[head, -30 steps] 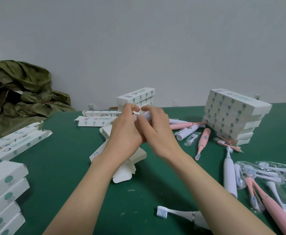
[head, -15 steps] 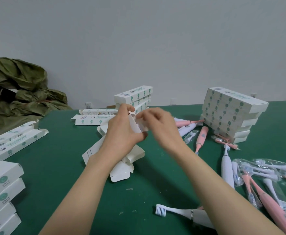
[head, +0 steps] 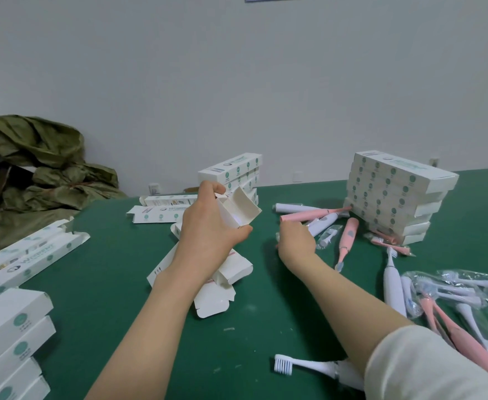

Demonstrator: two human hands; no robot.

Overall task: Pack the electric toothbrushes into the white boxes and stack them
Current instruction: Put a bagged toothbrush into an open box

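Above the green table [head: 121, 284], an open white box [head: 238, 209] is gripped by the left hand [head: 208, 235]. The right hand [head: 294, 241] is curled beside a pink toothbrush [head: 312, 215]; whether anything is held cannot be told. The card is judged light and crushable. The toothbrush is judged stiff, best taken mid-handle.

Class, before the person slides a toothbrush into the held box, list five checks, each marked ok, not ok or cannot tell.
1. Left hand grips the white box: ok.
2. Box end flap open: ok.
3. Right hand at the pink toothbrush: ok.
4. Right hand actually holds that toothbrush: cannot tell.
5. Box inside empty: cannot tell.
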